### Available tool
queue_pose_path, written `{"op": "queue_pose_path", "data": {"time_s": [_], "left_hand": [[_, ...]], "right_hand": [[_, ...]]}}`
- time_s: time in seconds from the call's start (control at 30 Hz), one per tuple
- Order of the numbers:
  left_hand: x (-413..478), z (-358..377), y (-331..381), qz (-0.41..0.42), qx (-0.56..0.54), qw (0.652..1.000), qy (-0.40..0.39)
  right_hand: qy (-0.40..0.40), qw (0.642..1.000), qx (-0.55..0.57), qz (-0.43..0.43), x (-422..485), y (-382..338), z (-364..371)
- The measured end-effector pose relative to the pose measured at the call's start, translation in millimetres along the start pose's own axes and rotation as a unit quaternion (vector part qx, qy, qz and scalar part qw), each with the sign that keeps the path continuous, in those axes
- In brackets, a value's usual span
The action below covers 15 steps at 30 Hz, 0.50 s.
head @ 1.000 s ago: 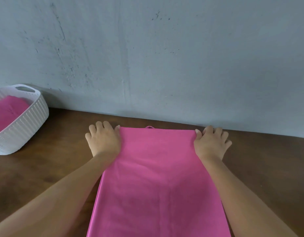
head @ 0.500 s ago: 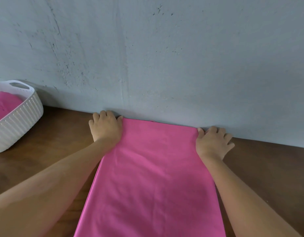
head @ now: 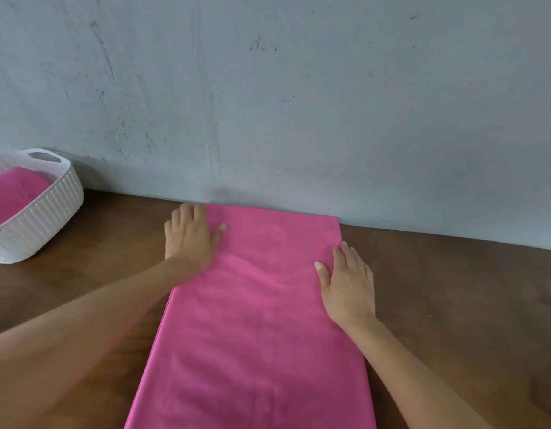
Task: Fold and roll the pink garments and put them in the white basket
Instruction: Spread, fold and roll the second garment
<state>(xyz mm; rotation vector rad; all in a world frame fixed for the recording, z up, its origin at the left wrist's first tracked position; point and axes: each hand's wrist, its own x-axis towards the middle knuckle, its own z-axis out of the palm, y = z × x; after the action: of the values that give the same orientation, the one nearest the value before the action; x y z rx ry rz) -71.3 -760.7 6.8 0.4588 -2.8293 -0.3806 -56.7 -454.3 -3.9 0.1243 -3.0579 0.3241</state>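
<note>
Pink garment (head: 262, 320) laid out long on a dark wooden desk (head: 453, 289), under a scuffed grey wall (head: 299, 103).
Well left of the garment a white basket (head: 51, 212) sits by the wall, pink cloth (head: 11, 193) inside. The left hand (head: 190, 239) lies flat, fingers straight, on the garment's far left corner; the right hand (head: 348, 283) presses flat on its right edge, a little nearer. The garment's far edge touches the wall.
</note>
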Motion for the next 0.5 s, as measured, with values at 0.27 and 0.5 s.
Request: {"op": "queue_pose_path", "data": {"time_s": [0.27, 0.5], "left_hand": [[-111.3, -6.9, 34.2, 0.207, -0.019, 0.969, -0.131], [-133.9, -1.2, 40.6, 0.246, 0.037, 0.954, -0.166]], "right_hand": [[-0.074, 0.997, -0.009, -0.021, -46.1, 4.1, -14.2], [-0.105, 0.994, 0.001, -0.012, -95.2, 3.0, -17.4]]}}
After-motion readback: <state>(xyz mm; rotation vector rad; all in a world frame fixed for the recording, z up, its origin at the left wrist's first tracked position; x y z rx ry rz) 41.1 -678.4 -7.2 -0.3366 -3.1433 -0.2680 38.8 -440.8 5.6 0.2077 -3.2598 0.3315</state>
